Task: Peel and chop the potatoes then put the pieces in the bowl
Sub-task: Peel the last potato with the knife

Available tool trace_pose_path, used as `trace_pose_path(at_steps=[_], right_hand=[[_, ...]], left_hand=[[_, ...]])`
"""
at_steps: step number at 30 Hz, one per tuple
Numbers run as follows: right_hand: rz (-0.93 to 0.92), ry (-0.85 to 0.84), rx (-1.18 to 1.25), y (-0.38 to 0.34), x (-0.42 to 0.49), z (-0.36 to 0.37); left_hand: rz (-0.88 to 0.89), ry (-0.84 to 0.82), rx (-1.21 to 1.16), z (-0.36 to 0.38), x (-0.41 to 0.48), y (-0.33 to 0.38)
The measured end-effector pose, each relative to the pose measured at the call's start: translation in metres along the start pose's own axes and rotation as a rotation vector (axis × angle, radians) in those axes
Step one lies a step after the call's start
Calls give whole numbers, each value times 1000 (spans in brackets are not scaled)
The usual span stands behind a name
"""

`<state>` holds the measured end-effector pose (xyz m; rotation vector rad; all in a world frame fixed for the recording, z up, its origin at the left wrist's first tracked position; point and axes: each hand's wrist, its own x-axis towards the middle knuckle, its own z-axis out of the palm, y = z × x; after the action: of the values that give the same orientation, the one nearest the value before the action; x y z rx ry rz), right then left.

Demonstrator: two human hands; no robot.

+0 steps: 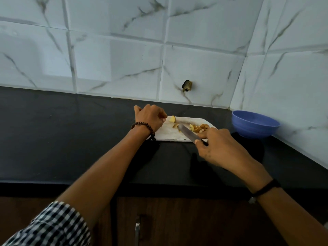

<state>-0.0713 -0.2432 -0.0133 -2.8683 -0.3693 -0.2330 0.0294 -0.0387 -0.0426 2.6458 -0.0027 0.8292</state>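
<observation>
Marble-veined white tiles rise behind a black counter and turn a corner at its right end; one tile low on the back wall has a dark broken hole. A white cutting board lies near the counter's back edge, right of the middle.

The left hand rests at the board's left end with its fingers curled under. The fingertips sit just beside a pale yellow potato chunk at the board's far edge. Whether they touch it cannot be told. A brown beaded bracelet circles that wrist, and a checked sleeve is rolled up the arm.

The right hand hovers over the board's near right corner and grips a knife. Its fingers wrap the handle and the thumb lies by the base of the blade. The blade slants up and left across the board, with its tip near a small potato piece. A black band sits on this wrist.

Just right of the blade, a heap of cut potato pieces and brownish peel lies on the board's right half.

A blue bowl stands in the counter's back right corner, well apart from the board. From this angle only its blue inner wall shows, and its bottom is hidden.

Below the counter's front edge is a dark wooden cabinet with a metal handle.
</observation>
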Motion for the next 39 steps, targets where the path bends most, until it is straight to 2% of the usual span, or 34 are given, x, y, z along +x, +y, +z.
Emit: trace_pose_path(at_steps=[4, 8, 12, 16, 24, 31, 35, 39], right_hand=[[32, -64, 5, 10, -4, -12], [28, 34, -2, 13, 0, -14], [-52, 125, 36, 0, 12, 2], [-95, 113, 41, -9, 20, 17], [87, 96, 53, 30, 26, 14], [45, 226, 165, 35, 35, 24], [-9, 351, 208, 27, 47, 34], [-5, 399, 317, 19, 52, 38]], left_hand=[[47, 3, 91, 2, 0, 1], [26, 3, 93, 2, 1, -1], [-17, 13, 68, 2, 1, -4], [-60, 40, 35, 1, 0, -6], [-52, 64, 12, 2, 1, -8], [7, 97, 2, 9, 6, 3], [72, 20, -19, 18, 16, 15], [22, -87, 54, 32, 26, 27]])
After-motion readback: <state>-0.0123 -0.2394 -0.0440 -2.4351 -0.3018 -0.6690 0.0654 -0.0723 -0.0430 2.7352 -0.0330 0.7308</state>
